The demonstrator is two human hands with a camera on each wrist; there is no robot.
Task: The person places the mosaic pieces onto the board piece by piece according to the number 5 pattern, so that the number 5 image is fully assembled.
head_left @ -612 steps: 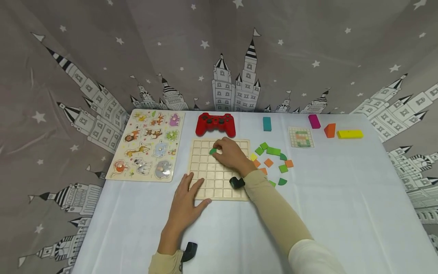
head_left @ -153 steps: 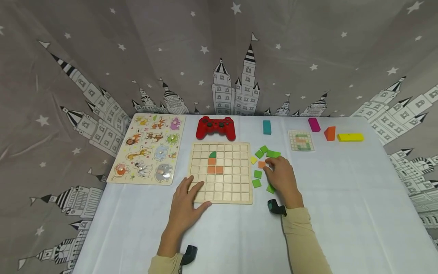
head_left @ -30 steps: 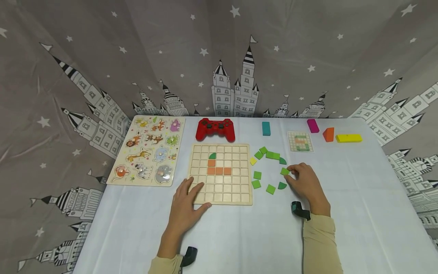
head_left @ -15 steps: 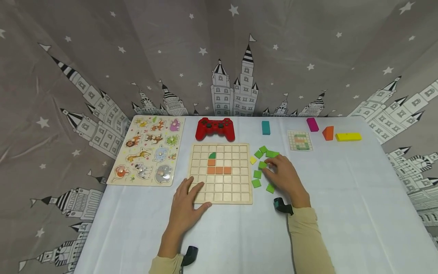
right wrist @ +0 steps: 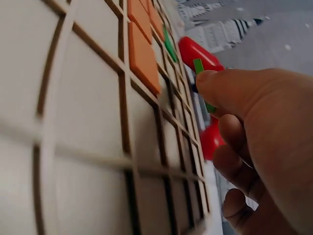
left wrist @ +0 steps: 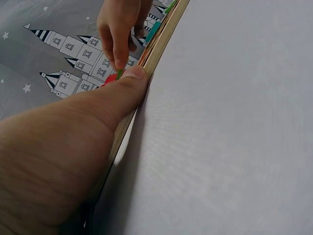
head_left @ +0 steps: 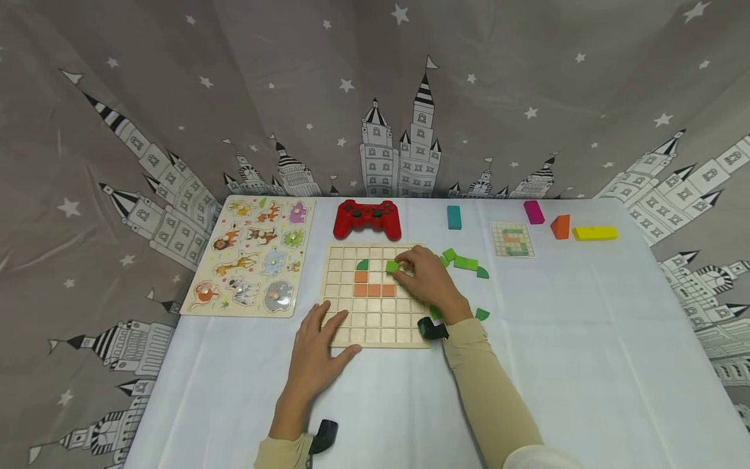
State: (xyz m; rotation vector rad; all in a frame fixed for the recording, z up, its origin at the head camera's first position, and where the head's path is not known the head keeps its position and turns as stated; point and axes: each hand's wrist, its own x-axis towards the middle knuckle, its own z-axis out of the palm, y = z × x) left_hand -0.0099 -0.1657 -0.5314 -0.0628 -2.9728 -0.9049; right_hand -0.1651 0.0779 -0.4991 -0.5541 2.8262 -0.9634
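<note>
My right hand pinches a light green square tile between thumb and fingers, over the upper right part of the wooden grid board. In the right wrist view the tile stands edge-on, above the board's cells. On the board lie a dark green quarter-circle tile and, below it, several orange square tiles in an L shape. My left hand rests with spread fingers at the board's lower left corner; its thumb lies along the front edge in the left wrist view.
Right of the board are light green tiles and dark green quarter-circles, some tiles hidden by the right hand. Behind stand a red game controller, a pattern card and coloured blocks. An animal puzzle lies left.
Since the earliest frame, several orange tiles have come onto the board below the quarter-circle. Just now my right hand has brought a green square left from the loose tiles; the left hand stays put.
</note>
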